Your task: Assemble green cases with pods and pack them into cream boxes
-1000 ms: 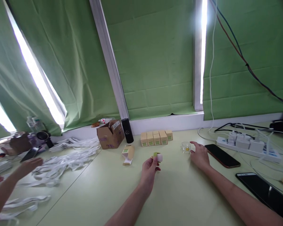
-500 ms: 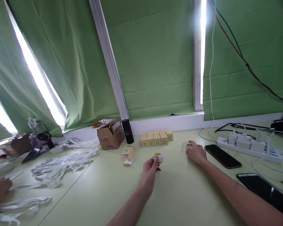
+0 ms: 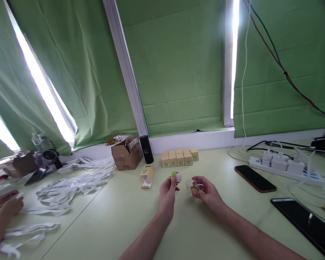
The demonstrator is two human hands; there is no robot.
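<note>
My left hand (image 3: 167,191) is closed on a small white item with a green band (image 3: 176,177), raised just above the table; its exact kind is unclear. Close by on the right, my right hand (image 3: 207,191) pinches a small clear plastic case (image 3: 190,184) with a bit of yellow at its lower edge. The two held things are near each other but apart. Beyond my left hand lies an opened kraft carton (image 3: 148,177) with its flap out. Several small kraft boxes with green labels (image 3: 177,159) stand in a row behind.
A brown cardboard box (image 3: 126,155) and black bottle (image 3: 146,150) stand near the sill. White straps (image 3: 70,187) spread at left beside another person's hands (image 3: 9,204). Two phones, one at the right (image 3: 255,178), lie below a power strip (image 3: 287,169) with tangled cables.
My right hand has lifted the clear case and carried it left, close to my left hand. My left hand with the white item has shifted slightly left and up. The other person's hands moved right.
</note>
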